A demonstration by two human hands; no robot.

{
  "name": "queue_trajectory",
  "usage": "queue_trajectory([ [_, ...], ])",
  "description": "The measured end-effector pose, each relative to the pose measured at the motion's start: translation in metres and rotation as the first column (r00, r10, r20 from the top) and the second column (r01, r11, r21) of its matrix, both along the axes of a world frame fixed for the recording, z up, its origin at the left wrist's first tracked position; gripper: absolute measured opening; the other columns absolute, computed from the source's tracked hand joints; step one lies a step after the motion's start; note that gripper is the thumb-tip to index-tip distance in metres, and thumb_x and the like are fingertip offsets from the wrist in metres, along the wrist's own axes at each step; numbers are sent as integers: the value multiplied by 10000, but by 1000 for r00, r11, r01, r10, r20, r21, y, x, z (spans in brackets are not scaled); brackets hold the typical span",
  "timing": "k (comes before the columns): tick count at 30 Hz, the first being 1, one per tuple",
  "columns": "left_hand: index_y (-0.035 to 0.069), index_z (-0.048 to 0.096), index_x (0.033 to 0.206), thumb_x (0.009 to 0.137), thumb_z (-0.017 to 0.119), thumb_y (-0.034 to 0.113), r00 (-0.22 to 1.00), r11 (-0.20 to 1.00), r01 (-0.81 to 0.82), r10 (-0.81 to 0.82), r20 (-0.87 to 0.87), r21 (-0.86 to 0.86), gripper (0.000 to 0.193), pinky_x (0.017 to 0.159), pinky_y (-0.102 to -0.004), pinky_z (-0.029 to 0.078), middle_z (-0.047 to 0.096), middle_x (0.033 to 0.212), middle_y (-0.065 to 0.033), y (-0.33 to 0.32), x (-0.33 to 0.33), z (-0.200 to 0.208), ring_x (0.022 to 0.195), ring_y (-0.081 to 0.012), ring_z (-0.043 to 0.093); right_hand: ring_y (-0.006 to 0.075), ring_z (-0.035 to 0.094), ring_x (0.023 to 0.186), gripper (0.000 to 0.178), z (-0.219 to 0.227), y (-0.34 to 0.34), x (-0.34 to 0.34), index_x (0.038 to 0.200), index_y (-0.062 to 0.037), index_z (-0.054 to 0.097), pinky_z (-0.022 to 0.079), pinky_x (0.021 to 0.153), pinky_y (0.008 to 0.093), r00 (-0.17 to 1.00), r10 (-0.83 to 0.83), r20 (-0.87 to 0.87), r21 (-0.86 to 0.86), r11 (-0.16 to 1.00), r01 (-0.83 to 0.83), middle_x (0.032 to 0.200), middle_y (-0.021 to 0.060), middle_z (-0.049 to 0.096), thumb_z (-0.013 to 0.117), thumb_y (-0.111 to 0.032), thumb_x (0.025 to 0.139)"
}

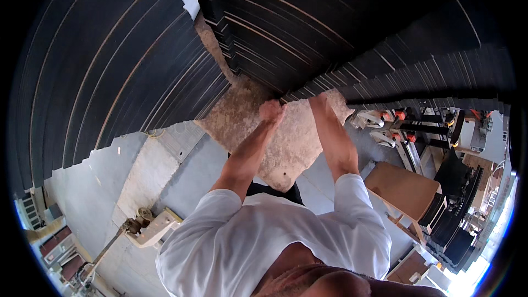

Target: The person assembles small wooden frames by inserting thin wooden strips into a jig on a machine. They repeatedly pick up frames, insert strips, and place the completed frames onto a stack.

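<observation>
Tall stacks of thin black boards (pixel 396 74) with pale edges rise in front of me. My left hand (pixel 271 111) is curled closed at the near corner of the right-hand stack; what its fingers grip, if anything, is hidden. My right hand (pixel 318 100) reaches to the lower edge of the same stack, a little to the right, with its fingers out of sight behind the boards. Below both forearms lies a worn, mottled brown sheet (pixel 291 146) with a small dark hole near its front corner.
Another stack of black boards (pixel 121 71) stands at the left, with a narrow gap beside the middle stack (pixel 280 11). A pallet jack (pixel 144 223) is on the grey floor at lower left. Clamps with red parts (pixel 400 115) and a brown-topped bench (pixel 401 190) stand right.
</observation>
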State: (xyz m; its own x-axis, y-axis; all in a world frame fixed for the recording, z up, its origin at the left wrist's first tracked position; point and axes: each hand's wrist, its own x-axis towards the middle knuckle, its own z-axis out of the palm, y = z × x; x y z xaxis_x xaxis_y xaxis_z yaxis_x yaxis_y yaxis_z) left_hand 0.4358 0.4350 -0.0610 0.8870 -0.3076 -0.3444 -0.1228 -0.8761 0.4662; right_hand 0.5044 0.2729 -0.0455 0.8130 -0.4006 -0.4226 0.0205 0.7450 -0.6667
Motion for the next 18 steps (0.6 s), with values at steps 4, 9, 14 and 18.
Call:
queue_trajectory([
  [4, 59, 722, 837, 771, 678, 473, 999, 1000, -16, 16, 47, 3, 421, 717, -439, 552, 699, 808, -158, 5, 13, -3, 793, -340, 688, 239, 523, 1172, 566, -2, 6, 8, 1320, -132, 467, 449, 972, 412, 1000, 10, 8, -3, 1000, -10, 1263, 63, 573, 262, -533, 978],
  [9, 47, 718, 806, 756, 691, 468, 987, 995, -94, 98, 124, -38, 424, 702, -447, 551, 694, 774, -161, 18, 29, -7, 772, -342, 688, 241, 522, 1175, 574, -1, 12, 24, 1321, -130, 466, 446, 978, 413, 1000, 1, 9, 3, 1000, -1, 1265, 67, 572, 249, -538, 980],
  [14, 35, 706, 771, 762, 686, 475, 978, 989, -144, 145, 152, -18, 441, 712, -440, 559, 691, 759, -168, 36, 49, -23, 769, -335, 692, 266, 537, 1152, 609, 7, 29, 49, 1307, -98, 495, 436, 977, 402, 992, -2, -127, 12, 1000, 3, 1266, 88, 580, 203, -517, 974],
  [18, 44, 697, 722, 761, 685, 483, 946, 978, -209, 205, 250, -11, 440, 701, -431, 565, 692, 742, -161, 51, 62, -40, 755, -336, 694, 248, 602, 980, 557, -8, 39, 75, 1181, -115, 571, 491, 849, 405, 986, -36, -160, -31, 999, 32, 1097, 77, 638, 258, -515, 952],
])
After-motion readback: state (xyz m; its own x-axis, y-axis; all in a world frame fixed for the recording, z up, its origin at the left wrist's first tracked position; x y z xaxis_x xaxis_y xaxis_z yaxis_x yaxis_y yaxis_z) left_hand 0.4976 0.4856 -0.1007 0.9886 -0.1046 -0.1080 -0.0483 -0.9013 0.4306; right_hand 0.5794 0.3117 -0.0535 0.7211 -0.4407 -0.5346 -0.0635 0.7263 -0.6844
